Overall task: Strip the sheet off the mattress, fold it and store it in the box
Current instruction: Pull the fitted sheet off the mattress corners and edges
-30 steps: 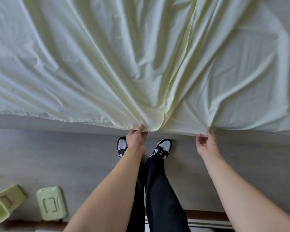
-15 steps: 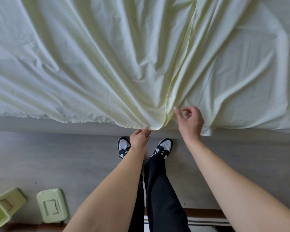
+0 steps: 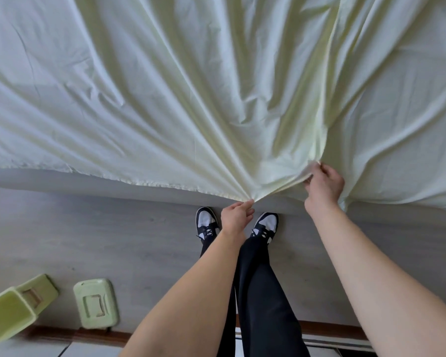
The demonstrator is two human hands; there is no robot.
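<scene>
One pale yellow sheet (image 3: pixel 191 86) was seen spread in loose folds over the mattress (image 3: pixel 62 180), its hemmed edge hanging just past the grey mattress side. That edge was pinched at a gathered point by the left hand (image 3: pixel 236 216), above the feet. A raised fold just beside it was gripped by the curled fingers of the right hand (image 3: pixel 325 184). A wide strip of grey floor (image 3: pixel 101 240) lay open between the mattress and the wall base. One green box (image 3: pixel 13 305) was found lying on its side at the lower left, partly cut off, and one lid (image 3: pixel 96 304), apparently the box's own, lay flat just beside it. Two shoes were counted, partly hidden by the left forearm.
</scene>
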